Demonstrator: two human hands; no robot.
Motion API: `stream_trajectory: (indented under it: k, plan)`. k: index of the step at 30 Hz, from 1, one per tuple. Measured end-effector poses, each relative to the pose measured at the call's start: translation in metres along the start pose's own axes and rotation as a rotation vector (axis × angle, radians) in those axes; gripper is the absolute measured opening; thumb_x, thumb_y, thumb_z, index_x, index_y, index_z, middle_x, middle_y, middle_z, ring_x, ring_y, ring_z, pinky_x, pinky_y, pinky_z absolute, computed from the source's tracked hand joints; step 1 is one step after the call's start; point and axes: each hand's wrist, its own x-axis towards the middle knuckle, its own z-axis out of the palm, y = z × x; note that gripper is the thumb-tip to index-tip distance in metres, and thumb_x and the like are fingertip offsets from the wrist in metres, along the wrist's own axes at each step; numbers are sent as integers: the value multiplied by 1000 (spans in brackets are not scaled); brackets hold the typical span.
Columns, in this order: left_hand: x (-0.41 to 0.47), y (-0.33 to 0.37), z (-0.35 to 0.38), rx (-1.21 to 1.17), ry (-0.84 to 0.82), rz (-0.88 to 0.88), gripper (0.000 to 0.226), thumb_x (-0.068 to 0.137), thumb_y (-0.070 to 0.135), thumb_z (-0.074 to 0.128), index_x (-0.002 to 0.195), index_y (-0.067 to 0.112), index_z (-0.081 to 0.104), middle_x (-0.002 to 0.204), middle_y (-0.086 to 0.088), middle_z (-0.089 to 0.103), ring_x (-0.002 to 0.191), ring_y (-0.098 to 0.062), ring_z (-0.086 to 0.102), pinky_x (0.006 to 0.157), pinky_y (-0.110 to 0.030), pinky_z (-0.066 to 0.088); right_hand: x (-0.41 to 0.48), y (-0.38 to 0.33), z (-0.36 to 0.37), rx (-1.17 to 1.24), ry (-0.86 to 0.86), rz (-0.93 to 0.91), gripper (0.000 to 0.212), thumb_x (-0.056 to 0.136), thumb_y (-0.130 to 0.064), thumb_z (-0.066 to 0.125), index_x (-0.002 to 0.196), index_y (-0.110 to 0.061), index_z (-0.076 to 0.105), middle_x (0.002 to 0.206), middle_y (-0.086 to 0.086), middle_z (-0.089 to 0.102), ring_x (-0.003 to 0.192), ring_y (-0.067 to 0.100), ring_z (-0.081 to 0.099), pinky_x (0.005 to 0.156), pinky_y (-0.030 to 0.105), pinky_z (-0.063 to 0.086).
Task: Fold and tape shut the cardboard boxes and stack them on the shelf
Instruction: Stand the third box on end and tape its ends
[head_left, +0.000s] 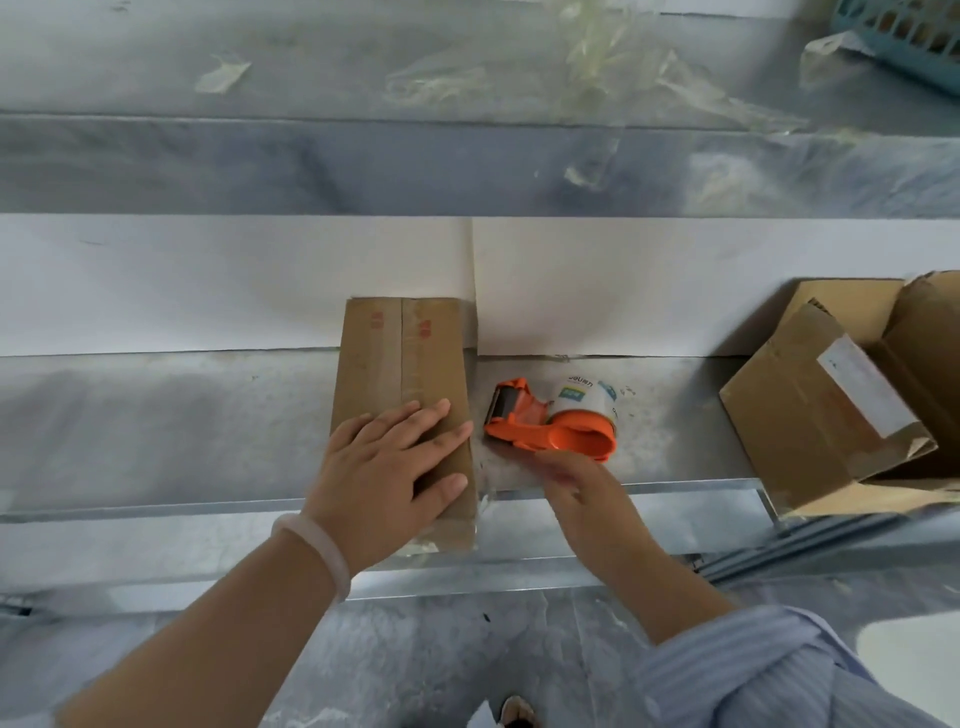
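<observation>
A narrow brown cardboard box (402, 358) lies on the metal shelf (156, 415), its top seam taped, its near end at the shelf's front edge. My left hand (387, 470) presses flat on the box's near end with fingers spread. An orange tape dispenser (553, 421) with a clear tape roll lies on the shelf just right of the box. My right hand (582, 493) is blurred, just in front of the dispenser's handle, fingers extended and holding nothing.
Open, partly folded cardboard boxes (831, 395) sit at the shelf's right end. White paper (208, 286) lines the back wall. The upper shelf carries scraps of clear tape (597, 73) and a teal basket (909, 36) at the far right.
</observation>
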Motion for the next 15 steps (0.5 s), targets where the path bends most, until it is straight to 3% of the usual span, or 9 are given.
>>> stream_trajectory:
  k: [2, 4, 8, 11, 15]
  plan:
    - [0, 0, 0, 1, 0, 7, 58, 92, 70, 18, 144, 51, 33, 155, 18, 33, 143, -12, 33, 114, -40, 23, -6, -13, 13, 446, -180, 272, 15, 98, -37, 54, 111, -38, 62, 123, -5, 63, 109, 11, 60, 97, 37, 51]
    - [0, 0, -1, -8, 4, 8, 59, 91, 70, 17, 144, 52, 33, 155, 18, 31, 144, -12, 31, 115, -40, 22, -9, -20, 27, 698, -309, 438, 35, 97, -46, 52, 119, -22, 65, 118, -2, 69, 112, 19, 62, 96, 43, 52]
    - [0, 0, 1, -15, -5, 11, 61, 88, 71, 12, 145, 55, 27, 158, 20, 24, 146, -10, 23, 117, -39, 17, -12, -25, 45, 804, -223, 442, 29, 97, -33, 58, 111, -8, 65, 98, 1, 72, 99, 21, 67, 82, 37, 54]
    - [0, -2, 2, -18, -3, 15, 63, 87, 72, 9, 146, 55, 24, 159, 21, 19, 147, -9, 19, 117, -37, 13, -11, -21, 48, 904, -146, 463, 15, 96, -24, 61, 96, -8, 61, 81, 2, 69, 82, 20, 66, 79, 36, 53]
    - [0, -1, 1, -31, -15, 15, 66, 84, 72, 7, 146, 55, 23, 159, 22, 17, 148, -9, 17, 117, -36, 11, -15, -15, 57, 990, -121, 520, 14, 93, -21, 65, 88, -9, 59, 60, -1, 59, 61, 14, 59, 71, 31, 51]
